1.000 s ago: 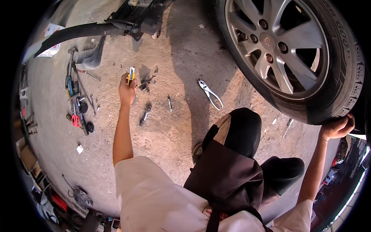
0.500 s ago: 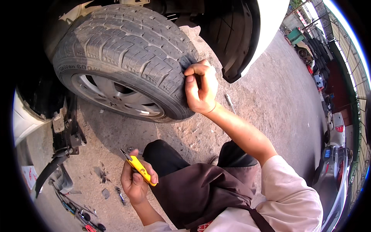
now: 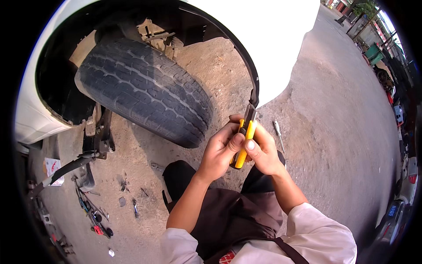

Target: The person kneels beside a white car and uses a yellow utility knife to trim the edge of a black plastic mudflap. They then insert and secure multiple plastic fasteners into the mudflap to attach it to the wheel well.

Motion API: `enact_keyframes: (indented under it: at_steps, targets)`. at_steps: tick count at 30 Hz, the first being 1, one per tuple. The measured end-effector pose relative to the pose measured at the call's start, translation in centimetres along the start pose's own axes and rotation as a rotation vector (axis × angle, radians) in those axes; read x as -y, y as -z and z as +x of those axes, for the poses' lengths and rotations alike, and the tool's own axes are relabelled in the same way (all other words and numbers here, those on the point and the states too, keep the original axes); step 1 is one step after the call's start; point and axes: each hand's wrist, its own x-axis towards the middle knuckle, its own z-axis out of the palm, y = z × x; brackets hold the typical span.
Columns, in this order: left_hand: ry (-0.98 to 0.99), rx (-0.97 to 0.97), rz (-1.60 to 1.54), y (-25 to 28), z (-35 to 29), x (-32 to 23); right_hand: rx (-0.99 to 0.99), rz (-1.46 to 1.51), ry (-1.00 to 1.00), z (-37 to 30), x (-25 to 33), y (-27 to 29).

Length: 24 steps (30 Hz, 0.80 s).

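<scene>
Between both hands, in front of my knees, is a yellow and black utility knife point(image 3: 240, 159). Its metal blade end points away from me, up toward the white fender. My left hand point(image 3: 216, 154) grips the handle from the left, thumb laid along it near the slider. From the right, my right hand point(image 3: 265, 152) closes on the same handle, its thumb pressed against the yellow side. Just beyond my left hand stands a worn black tyre point(image 3: 145, 92), turned inside the wheel arch and apart from both hands. Its rim is now hidden from view.
A white car fender point(image 3: 277, 44) curves over the wheel. A screwdriver point(image 3: 278, 134) lies on the ground at right. At left are a jack point(image 3: 102, 136), a white box point(image 3: 53, 170) and scattered tools point(image 3: 94, 215). Parked vehicles line the far right.
My right hand has come off the tyre and joined the left on the knife. My left hand has carried the knife up and rightward. The view has shifted, showing more fender.
</scene>
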Motion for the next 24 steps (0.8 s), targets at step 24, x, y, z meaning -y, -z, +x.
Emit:
enact_keyframes:
  at_steps: [24]
  targets:
    - [-0.500, -0.379, 0.355, 1.6, 15.4, 6.4, -0.446, -0.378, -0.213, 0.7, 3.3, -0.3]
